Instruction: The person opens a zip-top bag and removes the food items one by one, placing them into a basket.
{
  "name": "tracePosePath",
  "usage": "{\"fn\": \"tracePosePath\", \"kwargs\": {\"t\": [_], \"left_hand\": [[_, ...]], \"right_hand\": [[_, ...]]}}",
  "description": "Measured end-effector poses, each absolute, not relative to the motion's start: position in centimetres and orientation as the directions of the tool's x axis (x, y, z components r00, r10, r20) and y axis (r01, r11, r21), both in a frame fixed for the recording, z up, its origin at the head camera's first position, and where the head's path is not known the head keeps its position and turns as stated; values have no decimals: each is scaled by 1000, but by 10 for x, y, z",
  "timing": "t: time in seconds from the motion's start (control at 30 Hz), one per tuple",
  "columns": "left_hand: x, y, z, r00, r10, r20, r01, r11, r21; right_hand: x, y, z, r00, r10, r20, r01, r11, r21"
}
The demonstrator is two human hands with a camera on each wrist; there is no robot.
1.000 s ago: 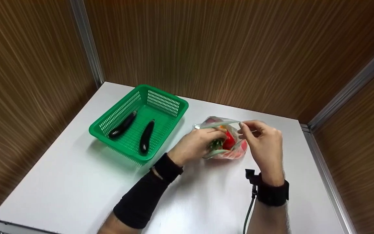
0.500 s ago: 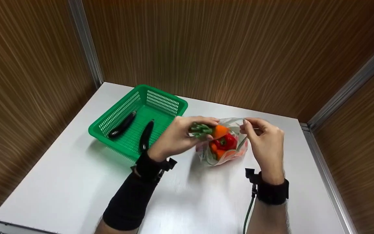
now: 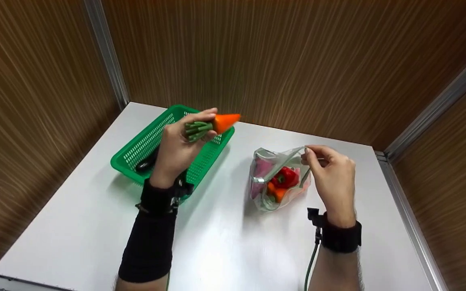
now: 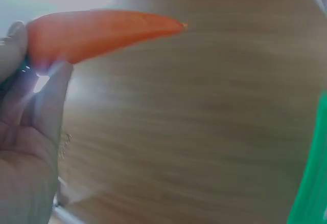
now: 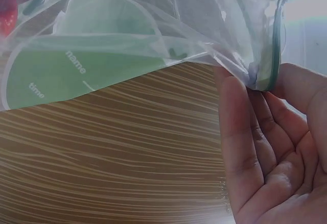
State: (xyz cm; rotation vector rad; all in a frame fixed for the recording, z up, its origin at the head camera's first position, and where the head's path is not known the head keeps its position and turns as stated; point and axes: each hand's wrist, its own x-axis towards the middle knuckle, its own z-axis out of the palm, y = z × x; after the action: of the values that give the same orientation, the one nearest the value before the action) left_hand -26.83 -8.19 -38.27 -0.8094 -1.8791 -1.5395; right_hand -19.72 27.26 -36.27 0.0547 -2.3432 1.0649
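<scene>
Pinches carrot (image 3: 225, 122) by thick end with left fingers (image 3: 200, 116), up over green basket (image 3: 149, 140); pinches zip bag (image 5: 92, 73) with right fingers (image 5: 238, 127), presumably to hold it agape around red bell pepper (image 3: 285, 177).

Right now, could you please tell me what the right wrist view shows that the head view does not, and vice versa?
Only the right wrist view shows the legible words "name" and "time" on a green label.

Only the head view shows the left hand gripping a carrot, and the green basket with an eggplant inside.

Both show the right hand pinching the clear bag at its edge, plus wood-grain panelling.
</scene>
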Motion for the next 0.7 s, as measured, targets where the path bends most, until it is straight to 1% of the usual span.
{"fn": "tracePosePath", "kwargs": {"t": [0.17, 0.27, 0.37, 0.47, 0.7], "left_hand": [[-287, -90, -395, -809, 91, 580, 574, 333, 748], [-294, -90, -403, -864, 100, 494, 486, 422, 765], [-301, -89, -409, -896, 131, 425, 432, 481, 763], [-307, -89, -416, -914, 164, 370, 400, 512, 761], [-315, -90, -429, -925, 202, 321, 377, 569, 731]], "right_hand": [[-196, 275, -363, -849, 201, 488, -237, 681, -692], [-196, 276, -363, -848, 201, 490, -237, 684, -690], [-196, 277, -364, -848, 196, 492, -242, 684, -688], [-196, 277, -364, -849, 190, 492, -244, 686, -686], [-195, 277, -363, -856, 186, 483, -235, 692, -683]]}}
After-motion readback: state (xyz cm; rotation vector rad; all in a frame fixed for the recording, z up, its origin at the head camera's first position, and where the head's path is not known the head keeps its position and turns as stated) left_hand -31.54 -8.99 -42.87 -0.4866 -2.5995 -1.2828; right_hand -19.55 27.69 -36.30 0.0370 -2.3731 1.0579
